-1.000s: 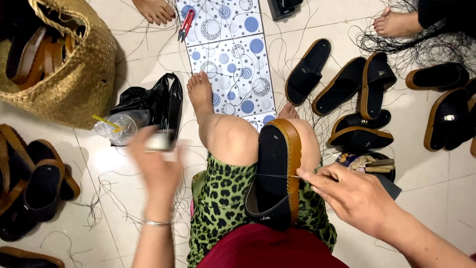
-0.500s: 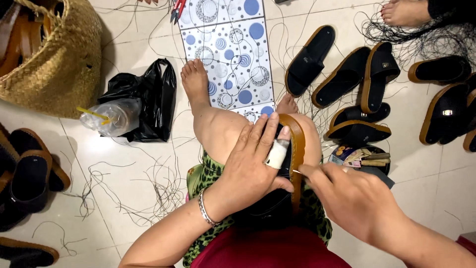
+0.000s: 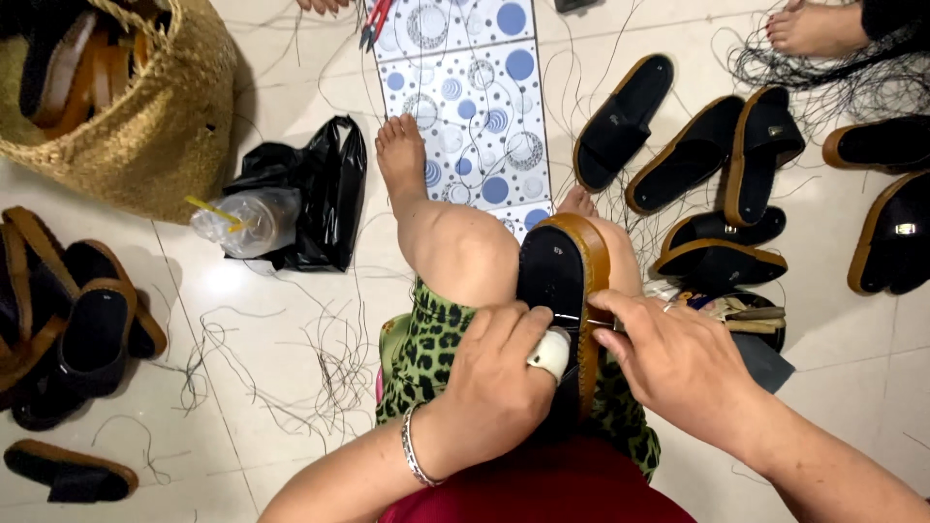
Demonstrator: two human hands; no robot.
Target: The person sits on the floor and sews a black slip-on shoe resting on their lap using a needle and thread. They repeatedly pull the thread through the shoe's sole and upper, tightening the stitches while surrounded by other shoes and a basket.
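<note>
Black inside and rimmed in tan, the sandal (image 3: 567, 291) lies sole-down along the person's lap, resting on a bare knee above leopard-print cloth (image 3: 426, 349). It looks light, with a stiff platform sole and a softer edge band, best held across its width near the heel. The left hand (image 3: 499, 373) is closed over that end, thumb wrapped in a white guard (image 3: 552, 353). The right hand (image 3: 678, 358) pinches something thin at the rim, perhaps a needle; what exactly cannot be told. Loose dark threads (image 3: 320, 358) lie strewn on the glossy tile floor (image 3: 252, 300), with more sandals (image 3: 697, 165) nearby.
</note>
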